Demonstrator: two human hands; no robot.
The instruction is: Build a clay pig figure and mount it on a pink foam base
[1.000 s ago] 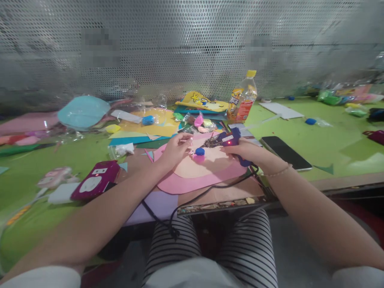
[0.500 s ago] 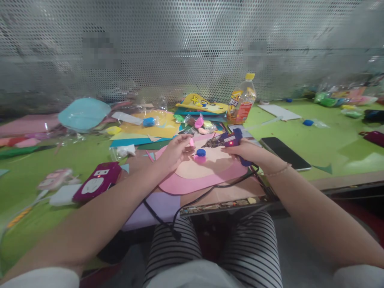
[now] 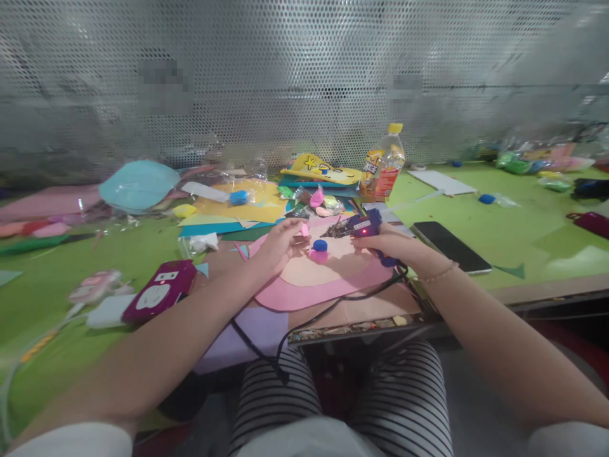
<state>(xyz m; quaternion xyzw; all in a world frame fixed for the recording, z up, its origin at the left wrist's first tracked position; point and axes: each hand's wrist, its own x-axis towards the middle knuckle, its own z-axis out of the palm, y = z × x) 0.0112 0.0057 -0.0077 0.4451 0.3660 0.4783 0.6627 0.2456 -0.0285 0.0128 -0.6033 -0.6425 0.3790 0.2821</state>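
Observation:
My right hand [image 3: 387,240] grips a blue glue gun [image 3: 358,225] with a red light lit, its nozzle pointing left over a peach oval on a pink foam shape [image 3: 318,284]. My left hand [image 3: 278,244] is closed in a pinch on a small pink piece [image 3: 304,229] just left of the nozzle. A small blue piece [image 3: 320,245] sits on a pink blob on the peach oval between my hands. The gun's black cord [image 3: 304,324] trails off the table edge toward my lap.
A black phone [image 3: 445,245] lies right of my right hand. A drink bottle [image 3: 382,165] stands behind, beside yellow foam cutouts [image 3: 321,169]. A magenta case [image 3: 160,291] and white block lie at left. Coloured sheets, a light-blue shape [image 3: 137,185] and a perforated metal wall fill the back.
My left hand has brought the small pink piece a little closer to the glue gun's nozzle. The view has shifted slightly; my right hand holds the gun in much the same place.

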